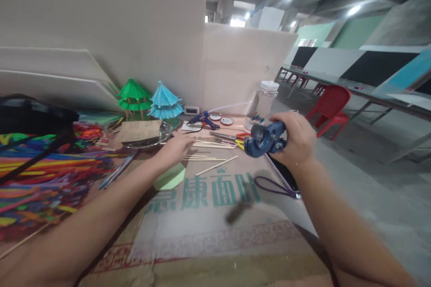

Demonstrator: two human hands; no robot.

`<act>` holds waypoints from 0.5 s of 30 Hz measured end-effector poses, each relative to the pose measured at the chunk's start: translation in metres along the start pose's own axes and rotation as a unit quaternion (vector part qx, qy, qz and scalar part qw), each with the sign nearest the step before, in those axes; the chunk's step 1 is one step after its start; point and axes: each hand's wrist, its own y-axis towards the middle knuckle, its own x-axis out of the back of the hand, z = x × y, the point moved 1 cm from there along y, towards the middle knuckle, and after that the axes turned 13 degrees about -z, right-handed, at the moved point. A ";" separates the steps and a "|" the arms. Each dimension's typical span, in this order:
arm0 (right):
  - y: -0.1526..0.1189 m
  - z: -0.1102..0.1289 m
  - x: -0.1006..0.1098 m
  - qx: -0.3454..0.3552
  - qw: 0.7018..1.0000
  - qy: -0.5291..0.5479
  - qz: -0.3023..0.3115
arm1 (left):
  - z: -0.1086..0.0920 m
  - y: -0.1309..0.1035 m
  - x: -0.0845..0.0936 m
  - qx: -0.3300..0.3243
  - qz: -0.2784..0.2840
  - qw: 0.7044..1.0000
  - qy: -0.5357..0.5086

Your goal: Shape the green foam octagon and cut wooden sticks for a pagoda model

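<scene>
Blue all over, the tool [266, 140] in the right hand [298, 139] is held raised near the right edge of the cardboard-covered table [202, 233], so a slackened grip could drop it onto the dark phone [286, 171] beneath or over that edge. Its purple cord [273, 184] forms an open loop that might snag a passing wrist and drag the phone off. Toward the far edge, thin wooden sticks [215, 145] lie loose, one of them askew, and would probably roll or scatter if brushed; the glue gun [204, 119] just beyond could be knocked by an overlong reach. As for pose, the right forearm rises from the near right corner, its fingers wrapped firmly round the tool, whose handles they mostly hide. The left forearm slants in from the near left corner, with the left hand [178, 147] low at the sticks' left ends, fingers bunched together; blur makes it impossible to tell whether they pinch one.
</scene>
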 end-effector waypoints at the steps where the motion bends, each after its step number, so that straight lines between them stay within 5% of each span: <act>1: 0.001 -0.001 0.000 0.001 1.000 -0.005 0.008 | 0.005 -0.001 -0.006 -0.001 0.004 1.000 0.001; 9: 0.004 0.000 0.002 -0.032 0.995 -0.058 0.073 | 0.007 -0.006 -0.007 -0.012 0.028 0.999 0.019; 15: 0.007 0.003 0.003 -0.044 0.996 -0.027 0.067 | -0.024 -0.019 0.035 0.003 0.050 0.997 0.060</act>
